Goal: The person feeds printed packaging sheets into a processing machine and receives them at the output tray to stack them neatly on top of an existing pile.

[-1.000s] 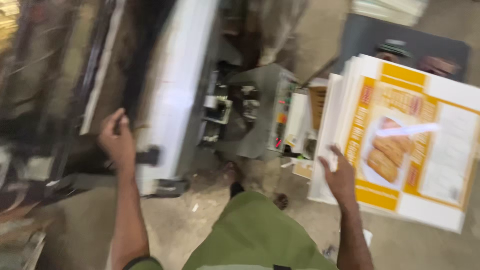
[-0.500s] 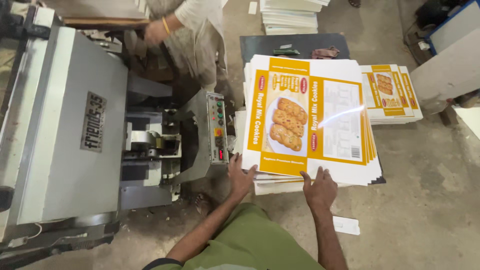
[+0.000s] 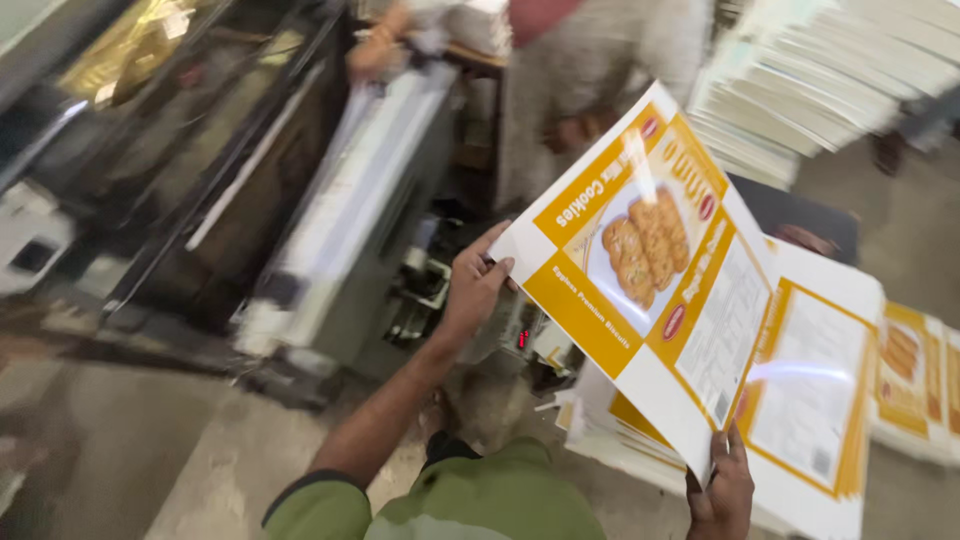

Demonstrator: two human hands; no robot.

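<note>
A printed carton sheet [image 3: 660,290] is gripped at opposite corners by the left hand [image 3: 475,285] and right hand [image 3: 722,490]. It is held tilted above the sheet stack [image 3: 820,400], right of the grey machine [image 3: 340,230].

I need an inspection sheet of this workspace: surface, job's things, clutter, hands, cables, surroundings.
Surface: grey concrete floor, stained.
Job's things: printed carton sheet lifted, tilted, above a sheet stack.
Clutter: more sheet piles at the upper right; yellow sheets at the far right.
Hands: left hand grips the sheet's left corner; right hand grips its lower edge.
Cables: nothing seen.
Surroundings: grey machine at the left, blurred; another person behind it.
</note>
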